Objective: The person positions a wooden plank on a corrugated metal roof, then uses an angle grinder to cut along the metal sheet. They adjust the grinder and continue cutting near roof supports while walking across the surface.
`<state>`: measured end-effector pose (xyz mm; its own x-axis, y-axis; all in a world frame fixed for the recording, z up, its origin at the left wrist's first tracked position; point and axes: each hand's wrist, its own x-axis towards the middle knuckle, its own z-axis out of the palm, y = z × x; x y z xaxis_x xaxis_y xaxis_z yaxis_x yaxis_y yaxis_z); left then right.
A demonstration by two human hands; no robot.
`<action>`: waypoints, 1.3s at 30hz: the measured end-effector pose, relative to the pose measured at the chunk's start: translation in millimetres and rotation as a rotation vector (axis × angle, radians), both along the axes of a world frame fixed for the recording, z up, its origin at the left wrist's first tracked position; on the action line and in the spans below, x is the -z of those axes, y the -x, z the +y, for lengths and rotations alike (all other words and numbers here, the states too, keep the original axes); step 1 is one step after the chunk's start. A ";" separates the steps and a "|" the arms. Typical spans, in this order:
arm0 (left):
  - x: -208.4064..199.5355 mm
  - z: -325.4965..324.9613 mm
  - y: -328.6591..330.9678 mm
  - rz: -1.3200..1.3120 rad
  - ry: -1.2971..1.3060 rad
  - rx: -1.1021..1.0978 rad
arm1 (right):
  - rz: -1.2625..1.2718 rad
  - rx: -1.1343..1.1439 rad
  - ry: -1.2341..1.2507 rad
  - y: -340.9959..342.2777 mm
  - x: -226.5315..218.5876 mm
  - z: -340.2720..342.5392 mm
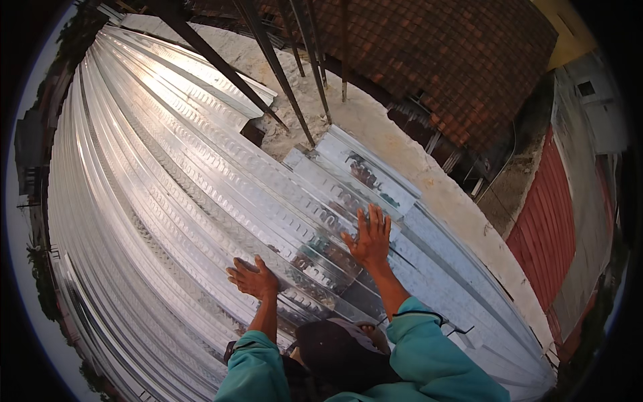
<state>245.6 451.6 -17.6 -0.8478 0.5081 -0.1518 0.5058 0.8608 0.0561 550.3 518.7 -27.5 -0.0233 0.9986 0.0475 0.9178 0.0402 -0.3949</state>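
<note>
Here's the left hand [254, 278] out over the metal sheets [167, 201], and the right hand [372, 238] sits to its right, farther forward. Those sheets stretch away across the left and ahead, and along their right side runs the ledge [462, 208]. Ahead of both hands, bars [268, 57] stand beside that ledge. Beyond it lies a tiled roof [462, 74], and right of that, nearer, a lower roof [546, 228].

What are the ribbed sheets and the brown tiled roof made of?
The ribbed sheets look like bare, shiny metal, perhaps galvanized steel: they gleam silver and carry pressed-in marks. The brown tiled roof seems matte clay, given its dull reddish tiles; concrete is possible.
</note>
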 end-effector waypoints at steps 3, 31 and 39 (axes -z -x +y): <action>3.6 4.5 -1.2 -0.004 -0.015 0.007 | -0.005 0.000 -0.004 -1.2 -0.2 4.2; -249.4 -112.2 46.8 -0.692 -0.665 0.389 | -0.164 -0.044 -0.045 -1.0 8.8 -6.6; -421.9 -231.0 4.7 0.084 -1.359 0.936 | -0.092 -0.362 -0.285 24.5 -8.1 -57.6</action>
